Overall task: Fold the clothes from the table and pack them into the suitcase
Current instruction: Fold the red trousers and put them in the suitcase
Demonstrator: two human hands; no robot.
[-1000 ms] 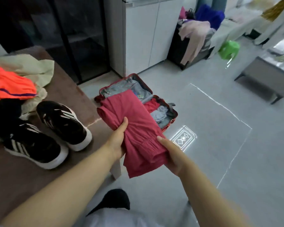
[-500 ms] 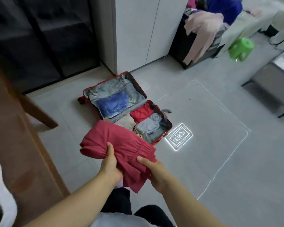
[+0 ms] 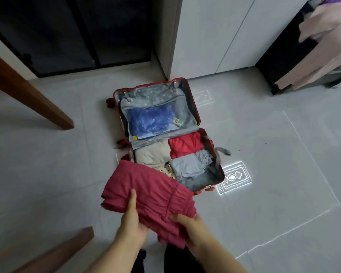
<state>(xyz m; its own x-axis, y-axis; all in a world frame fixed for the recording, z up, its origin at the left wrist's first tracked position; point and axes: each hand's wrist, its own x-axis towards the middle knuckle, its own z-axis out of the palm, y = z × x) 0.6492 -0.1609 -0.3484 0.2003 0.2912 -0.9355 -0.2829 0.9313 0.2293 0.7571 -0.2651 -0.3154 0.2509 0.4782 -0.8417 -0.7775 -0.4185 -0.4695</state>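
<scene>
I pinch the folded crimson cloth garment [image 3: 146, 194] at its near end, thumbs on top, with my left hand [image 3: 131, 223] and right hand [image 3: 193, 231], to carry it flat over the near edge of the open red hard-shell suitcase [image 3: 205, 179], ready for packing.

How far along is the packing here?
Done: folded clothes lie in the open suitcase. In hand: left hand and right hand hold a folded crimson garment at its near corner. Left: setting it inside; any clothes on the table are out of view.
</scene>
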